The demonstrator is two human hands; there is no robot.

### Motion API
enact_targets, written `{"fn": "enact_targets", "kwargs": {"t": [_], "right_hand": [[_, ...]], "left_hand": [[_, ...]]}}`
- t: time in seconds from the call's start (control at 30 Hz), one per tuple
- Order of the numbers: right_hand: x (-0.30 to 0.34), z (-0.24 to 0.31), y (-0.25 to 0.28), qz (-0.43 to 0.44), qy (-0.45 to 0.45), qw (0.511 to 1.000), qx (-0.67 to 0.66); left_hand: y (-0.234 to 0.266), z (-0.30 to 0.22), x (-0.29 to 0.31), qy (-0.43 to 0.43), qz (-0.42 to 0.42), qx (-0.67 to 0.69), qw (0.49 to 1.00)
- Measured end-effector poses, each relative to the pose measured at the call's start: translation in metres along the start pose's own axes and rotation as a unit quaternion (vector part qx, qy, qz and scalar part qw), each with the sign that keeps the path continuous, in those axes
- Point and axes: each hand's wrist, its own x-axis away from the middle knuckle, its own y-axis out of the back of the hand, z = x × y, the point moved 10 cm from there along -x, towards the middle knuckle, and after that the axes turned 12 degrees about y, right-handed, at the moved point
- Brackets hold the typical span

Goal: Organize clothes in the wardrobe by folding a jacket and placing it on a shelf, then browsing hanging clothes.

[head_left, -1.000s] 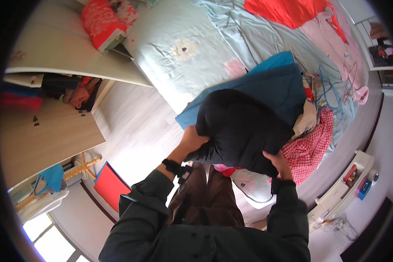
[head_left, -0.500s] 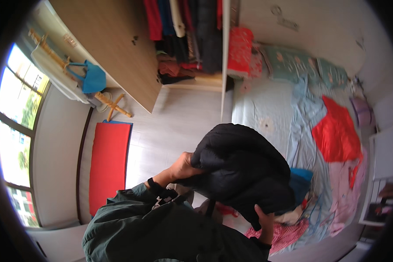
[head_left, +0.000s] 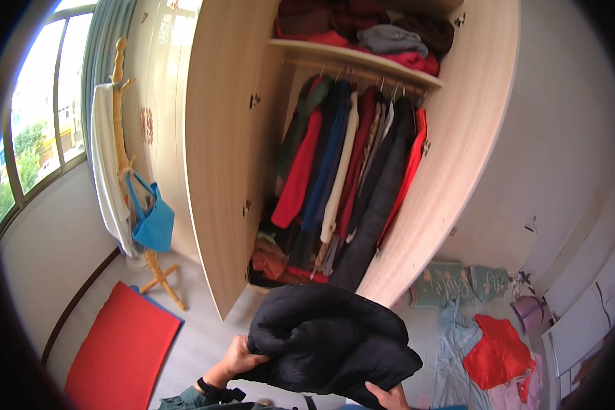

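A bunched black padded jacket (head_left: 335,342) is held out in front of me between both hands. My left hand (head_left: 238,357) is closed on its left edge, a dark band around the wrist. At the lower right edge of the jacket, my right hand (head_left: 387,396) grips it with the thumb on top; the other fingers are hidden beneath. Straight ahead stands an open wardrobe (head_left: 451,171), its rail hung with several garments (head_left: 342,171) in red, blue, cream and black. Folded clothes (head_left: 389,41) fill its upper shelf, and more clothes (head_left: 270,263) lie at its bottom.
To the left, a wooden coat stand (head_left: 158,277) carries a blue bag (head_left: 156,222) and a white garment. A red mat (head_left: 123,348) lies on the floor below it. At right is a bed with green pillows (head_left: 439,285) and a red cloth (head_left: 495,352). Windows (head_left: 41,96) line the far left.
My view has lifted and turned toward the wardrobe, so its rail and upper shelf now show. The jacket stays in both hands and appears lower in the picture.
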Motion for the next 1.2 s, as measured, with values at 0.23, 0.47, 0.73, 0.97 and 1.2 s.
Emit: {"fn": "enact_targets", "kwargs": {"t": [0.23, 0.47, 0.73, 0.97, 1.2], "right_hand": [[-0.119, 0.089, -0.082, 0.067, 0.266, 0.952, 0.136], [-0.187, 0.104, -0.081, 0.075, 0.289, 0.916, 0.268], [-0.279, 0.055, -0.064, 0.059, 0.275, 0.872, 0.401], [-0.336, 0.081, -0.066, -0.022, 0.279, 0.942, 0.186], [-0.311, 0.052, -0.048, -0.077, 0.269, 0.947, 0.157]], "left_hand": [[0.105, -0.089, -0.024, -0.194, -0.106, -0.013, 0.975], [0.148, -0.08, -0.065, -0.224, -0.167, 0.022, 0.96], [0.157, -0.155, -0.114, -0.31, -0.239, -0.17, 0.904], [0.164, -0.151, -0.206, -0.249, -0.207, -0.13, 0.937], [0.123, -0.141, -0.265, -0.225, -0.124, -0.33, 0.908]]}}
